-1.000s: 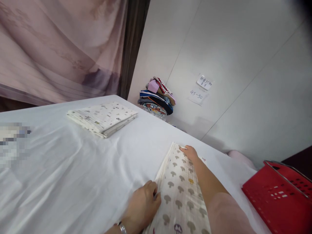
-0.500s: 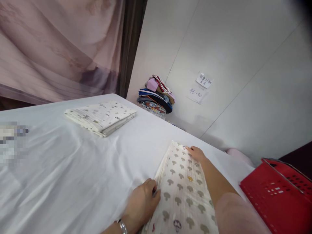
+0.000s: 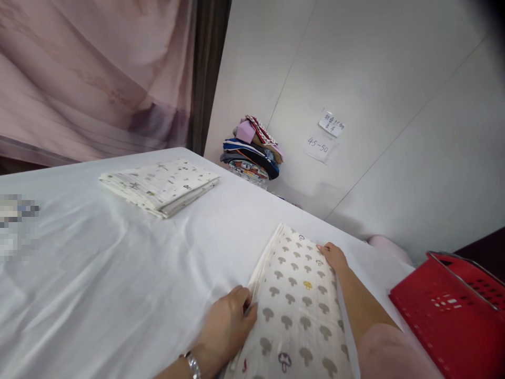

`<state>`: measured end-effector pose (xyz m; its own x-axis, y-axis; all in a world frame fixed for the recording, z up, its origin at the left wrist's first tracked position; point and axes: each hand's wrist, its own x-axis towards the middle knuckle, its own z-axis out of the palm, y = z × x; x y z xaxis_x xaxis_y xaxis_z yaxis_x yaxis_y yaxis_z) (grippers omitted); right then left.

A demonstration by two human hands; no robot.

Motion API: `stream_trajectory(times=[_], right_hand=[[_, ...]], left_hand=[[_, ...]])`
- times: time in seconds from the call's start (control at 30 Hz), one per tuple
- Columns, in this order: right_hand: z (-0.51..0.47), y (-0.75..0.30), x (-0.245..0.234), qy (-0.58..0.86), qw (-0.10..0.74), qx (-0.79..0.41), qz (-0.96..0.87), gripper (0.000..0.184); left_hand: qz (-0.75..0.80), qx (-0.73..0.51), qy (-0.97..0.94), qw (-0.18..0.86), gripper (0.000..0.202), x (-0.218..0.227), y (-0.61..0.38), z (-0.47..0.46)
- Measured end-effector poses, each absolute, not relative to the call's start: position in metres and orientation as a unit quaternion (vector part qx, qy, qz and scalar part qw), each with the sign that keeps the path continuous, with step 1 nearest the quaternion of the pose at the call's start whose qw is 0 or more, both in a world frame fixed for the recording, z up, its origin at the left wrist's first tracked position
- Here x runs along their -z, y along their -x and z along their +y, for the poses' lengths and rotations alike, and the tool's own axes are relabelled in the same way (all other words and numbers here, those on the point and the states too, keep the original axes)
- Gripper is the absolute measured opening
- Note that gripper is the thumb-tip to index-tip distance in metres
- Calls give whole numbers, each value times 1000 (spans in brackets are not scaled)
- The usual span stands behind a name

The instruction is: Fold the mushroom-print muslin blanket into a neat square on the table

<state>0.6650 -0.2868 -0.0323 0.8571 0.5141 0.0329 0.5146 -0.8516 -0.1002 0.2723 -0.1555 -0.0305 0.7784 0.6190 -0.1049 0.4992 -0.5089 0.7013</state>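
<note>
A folded cream cloth printed with mushrooms (image 3: 294, 300) lies on the white-covered table (image 3: 118, 273) in front of me. My left hand (image 3: 229, 323) rests at its left folded edge, fingers curled against the layers; a bracelet is on that wrist. My right hand (image 3: 334, 256) lies flat on the cloth's far right edge, fingers stretched out and pressing down. Neither hand lifts the cloth.
A second folded cloth with small prints (image 3: 160, 185) lies at the far left of the table. A pile of coloured fabrics (image 3: 252, 155) stands by the wall under two paper notes (image 3: 325, 134). A red plastic basket (image 3: 453, 310) sits at the right. Pink curtains (image 3: 87, 79) hang behind.
My right hand has slid from the cloth's far middle towards its right edge, uncovering more of the mushroom print. My left hand has stayed at the left edge.
</note>
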Motion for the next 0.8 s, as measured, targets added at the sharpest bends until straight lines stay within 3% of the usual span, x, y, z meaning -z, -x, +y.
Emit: stream_trajectory(times=[0.27, 0.43, 0.8], right_hand=[[-277, -613, 34, 932, 69, 83, -346, 46], [-274, -563, 32, 929, 36, -35, -368, 49], [-307, -439, 19, 911, 73, -85, -396, 52]], left_hand=[[313, -92, -874, 360, 13, 35, -274, -155], [301, -99, -883, 347, 14, 33, -274, -155], [290, -101, -888, 342, 19, 29, -275, -154]])
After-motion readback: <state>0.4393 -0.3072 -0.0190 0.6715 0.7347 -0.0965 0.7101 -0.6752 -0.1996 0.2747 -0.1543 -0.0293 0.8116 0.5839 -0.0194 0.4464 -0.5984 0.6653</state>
